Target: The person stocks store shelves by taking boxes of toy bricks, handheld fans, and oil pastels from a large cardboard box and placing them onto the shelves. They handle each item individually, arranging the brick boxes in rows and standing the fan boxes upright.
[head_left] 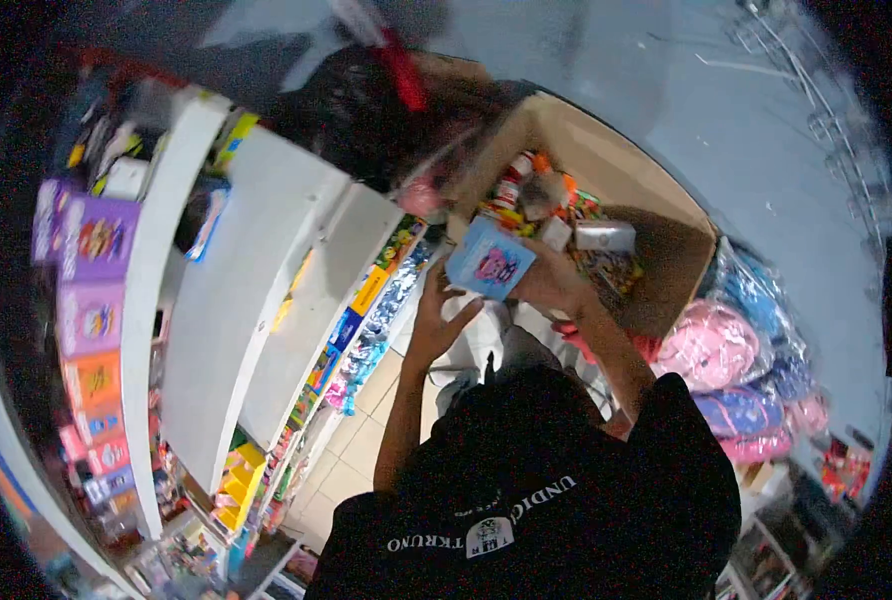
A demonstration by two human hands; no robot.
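Black shirt (606, 480) nearest; blue box (491, 262) between two hands

Faced one open carton (621, 160) beyond one shirt, with packets (611, 268) jumbled inside too thickly to count. Had one blue box at the carton's near left corner, closer to the right hand (556, 280): grasped its right side with that hand, and put the left hand (434, 318) by its lower left edge, thumb spread. Could not tell whether the left gripped. Saw its printed face aslant, but made out no clear long axis.

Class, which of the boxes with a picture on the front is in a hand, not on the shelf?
The light blue box, in the right hand. The purple box and orange box are on the shelf.
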